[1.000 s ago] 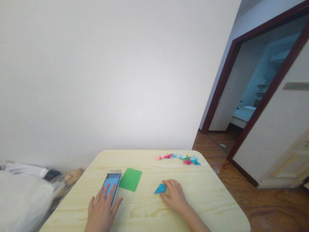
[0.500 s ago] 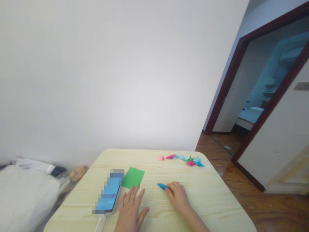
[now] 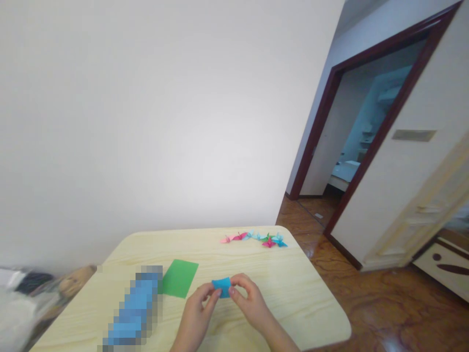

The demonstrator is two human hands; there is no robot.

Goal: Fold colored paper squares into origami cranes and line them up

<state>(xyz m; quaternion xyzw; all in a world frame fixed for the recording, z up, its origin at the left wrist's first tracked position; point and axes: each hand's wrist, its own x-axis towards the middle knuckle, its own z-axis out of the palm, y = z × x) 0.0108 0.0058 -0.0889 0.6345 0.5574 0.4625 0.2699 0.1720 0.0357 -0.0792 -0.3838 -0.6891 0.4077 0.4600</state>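
Note:
A small folded piece of blue paper (image 3: 222,286) is held between both hands above the near middle of the table. My left hand (image 3: 200,308) pinches its left edge between thumb and fingers. At the right edge, my right hand (image 3: 249,302) grips it the same way. The paper's faces show as a short, roughly rectangular shape; its inner folds cannot be made out. Left of my hands, a flat green paper sheet (image 3: 180,278) lies on the table. Several folded paper cranes (image 3: 269,241) in pink, red, green and blue stand in a row near the far edge.
A phone-like object (image 3: 134,310), blurred by blocks, lies at the left on the pale wooden table (image 3: 304,303). A white wall (image 3: 183,122) rises behind. To the right are a wooden floor (image 3: 366,298) and a dark-framed doorway (image 3: 326,112); bedding (image 3: 18,308) lies at lower left.
My left hand has come off the table to take hold of the blue paper, which is turned and now shows a wider face. The view has swung to the right.

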